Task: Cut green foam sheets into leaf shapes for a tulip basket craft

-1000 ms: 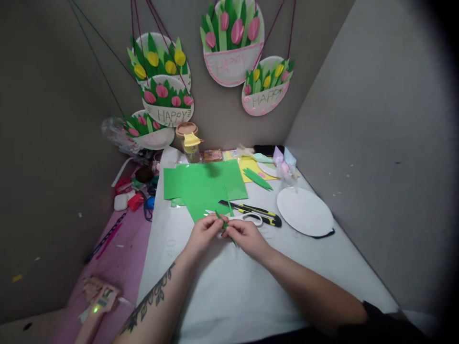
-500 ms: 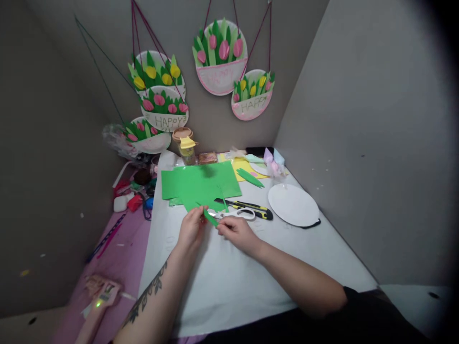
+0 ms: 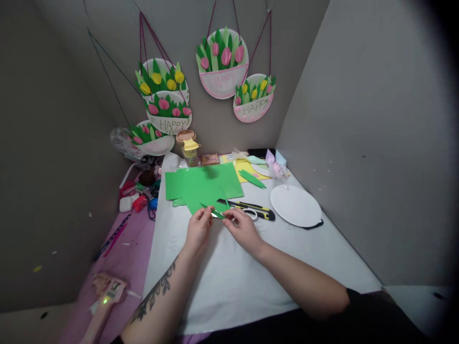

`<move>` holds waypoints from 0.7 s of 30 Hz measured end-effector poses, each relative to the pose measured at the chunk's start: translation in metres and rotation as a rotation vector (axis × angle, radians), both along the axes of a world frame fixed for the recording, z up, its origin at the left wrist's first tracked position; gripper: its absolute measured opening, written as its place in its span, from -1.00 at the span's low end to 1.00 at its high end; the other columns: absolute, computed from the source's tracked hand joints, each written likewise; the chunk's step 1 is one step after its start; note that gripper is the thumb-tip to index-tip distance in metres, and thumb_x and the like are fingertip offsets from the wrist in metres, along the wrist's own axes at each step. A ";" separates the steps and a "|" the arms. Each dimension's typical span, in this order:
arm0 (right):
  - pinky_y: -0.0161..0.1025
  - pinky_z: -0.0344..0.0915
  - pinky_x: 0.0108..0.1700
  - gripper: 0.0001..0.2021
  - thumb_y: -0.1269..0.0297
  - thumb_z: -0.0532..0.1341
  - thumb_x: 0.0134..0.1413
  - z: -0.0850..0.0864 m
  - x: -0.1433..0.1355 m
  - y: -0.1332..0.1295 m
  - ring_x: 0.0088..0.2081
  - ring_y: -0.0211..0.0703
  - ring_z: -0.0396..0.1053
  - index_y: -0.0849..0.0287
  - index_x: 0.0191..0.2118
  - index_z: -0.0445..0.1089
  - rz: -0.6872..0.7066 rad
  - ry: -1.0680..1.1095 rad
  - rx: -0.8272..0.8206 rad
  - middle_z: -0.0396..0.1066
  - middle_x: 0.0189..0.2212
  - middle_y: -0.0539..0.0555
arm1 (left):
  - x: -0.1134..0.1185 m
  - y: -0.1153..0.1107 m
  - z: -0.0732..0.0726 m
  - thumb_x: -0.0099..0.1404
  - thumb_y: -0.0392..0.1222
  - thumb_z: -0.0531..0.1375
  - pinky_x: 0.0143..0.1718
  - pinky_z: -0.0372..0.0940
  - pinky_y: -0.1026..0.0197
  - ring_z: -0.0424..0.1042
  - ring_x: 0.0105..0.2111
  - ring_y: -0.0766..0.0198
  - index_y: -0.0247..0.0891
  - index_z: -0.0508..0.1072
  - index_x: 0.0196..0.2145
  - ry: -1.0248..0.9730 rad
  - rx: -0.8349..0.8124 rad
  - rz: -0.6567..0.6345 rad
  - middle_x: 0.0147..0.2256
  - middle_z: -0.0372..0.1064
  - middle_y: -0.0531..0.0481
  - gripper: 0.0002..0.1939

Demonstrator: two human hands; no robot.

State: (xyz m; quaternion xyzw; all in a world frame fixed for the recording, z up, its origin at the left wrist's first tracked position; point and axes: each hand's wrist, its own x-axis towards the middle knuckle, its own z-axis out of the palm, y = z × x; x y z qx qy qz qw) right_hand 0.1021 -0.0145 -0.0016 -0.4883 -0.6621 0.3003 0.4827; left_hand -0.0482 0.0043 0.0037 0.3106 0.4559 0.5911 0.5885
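A narrow green paper leaf is stretched between my two hands above the table. My left hand pinches its left end, and my right hand has its fingers closed on the right end. Just behind them lie scissors with a white handle, largely covered by my right hand. Beside these is a black and yellow utility knife. Green paper sheets lie beyond my hands, with a thin green strip on them. More cut green leaves rest to the right.
A white paper plate lies on the right of the white-covered table. At the back stand a lidded cup and wrapped items. A pink hot glue gun is at lower left. Several flower plates hang on the wall.
The leaf has turned closer to level between my hands. My right hand has come up slightly and now covers more of the scissors. The whole view has shifted a little.
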 end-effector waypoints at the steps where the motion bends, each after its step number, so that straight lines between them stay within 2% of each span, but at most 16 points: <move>1: -0.24 0.27 -0.23 -0.91 0.35 0.18 0.07 0.000 0.000 0.000 -0.27 -0.14 0.36 0.13 -0.28 0.42 0.002 -0.008 0.003 0.41 -0.35 0.06 | 0.003 -0.003 -0.002 -0.04 0.05 0.38 -0.52 0.06 0.36 0.17 -0.56 0.46 -0.33 0.49 -0.48 0.046 0.012 -0.035 -0.59 0.27 0.12 -0.64; 4: -0.23 0.26 -0.23 -0.91 0.38 0.16 0.08 0.001 0.000 0.001 -0.29 -0.14 0.36 0.13 -0.34 0.42 0.008 -0.003 -0.002 0.42 -0.39 0.04 | 0.008 -0.008 -0.006 -0.02 0.03 0.37 -0.53 0.04 0.35 0.14 -0.58 0.45 -0.32 0.43 -0.56 0.133 0.023 -0.083 -0.61 0.25 0.12 -0.65; 6: -0.24 0.25 -0.25 -0.92 0.39 0.17 0.07 0.002 0.000 0.001 -0.32 -0.16 0.36 0.13 -0.37 0.40 0.039 0.003 -0.008 0.41 -0.41 0.02 | 0.007 -0.008 -0.006 -0.03 0.00 0.38 -0.54 0.02 0.35 0.13 -0.59 0.46 -0.31 0.39 -0.59 0.120 0.011 -0.074 -0.62 0.22 0.14 -0.65; 10: -0.27 0.23 -0.28 -0.92 0.36 0.18 0.05 0.003 -0.001 -0.001 -0.35 -0.18 0.34 0.13 -0.43 0.38 0.116 0.033 -0.036 0.40 -0.45 0.00 | -0.005 0.002 0.000 -0.12 -0.03 0.42 -0.56 0.04 0.37 0.17 -0.57 0.46 -0.31 0.42 -0.51 -0.058 -0.087 0.017 -0.59 0.25 0.14 -0.65; 13: -0.28 0.22 -0.30 -0.92 0.33 0.18 0.04 0.001 -0.001 -0.001 -0.37 -0.19 0.33 0.13 -0.45 0.37 0.107 0.082 -0.097 0.39 -0.46 -0.02 | -0.019 0.012 0.006 -0.19 -0.08 0.45 -0.58 0.04 0.39 0.20 -0.57 0.48 -0.31 0.41 -0.47 -0.164 -0.140 0.120 -0.53 0.29 0.13 -0.62; 15: -0.29 0.21 -0.35 -0.91 0.30 0.18 0.02 -0.001 -0.002 0.000 -0.41 -0.20 0.30 0.13 -0.46 0.35 0.076 0.135 -0.152 0.36 -0.50 -0.03 | -0.024 0.014 0.010 -0.19 -0.10 0.45 -0.58 0.06 0.41 0.22 -0.56 0.49 -0.30 0.40 -0.45 -0.184 -0.120 0.166 -0.49 0.32 0.12 -0.61; 17: -0.30 0.18 -0.40 -0.89 0.26 0.19 0.01 -0.002 -0.002 0.002 -0.47 -0.22 0.25 0.14 -0.48 0.33 0.042 0.188 -0.206 0.30 -0.55 -0.05 | -0.021 0.011 0.011 -0.14 -0.05 0.44 -0.54 0.10 0.41 0.28 -0.51 0.47 -0.28 0.40 -0.41 -0.183 -0.076 0.115 -0.43 0.35 0.09 -0.60; 19: -0.31 0.15 -0.43 -0.86 0.23 0.18 0.00 -0.001 -0.001 0.004 -0.49 -0.24 0.22 0.14 -0.50 0.31 0.024 0.217 -0.235 0.26 -0.57 -0.07 | -0.011 0.003 0.010 -0.07 0.00 0.41 -0.51 0.13 0.39 0.32 -0.46 0.42 -0.26 0.41 -0.34 -0.144 -0.035 -0.028 -0.39 0.38 0.06 -0.59; 21: -0.31 0.16 -0.42 -0.85 0.22 0.18 0.00 0.000 -0.002 0.005 -0.48 -0.23 0.22 0.14 -0.50 0.30 0.035 0.220 -0.231 0.27 -0.57 -0.06 | 0.000 -0.006 0.007 -0.05 0.00 0.41 -0.51 0.12 0.38 0.30 -0.48 0.42 -0.26 0.43 -0.31 -0.046 -0.016 -0.171 -0.43 0.37 0.06 -0.59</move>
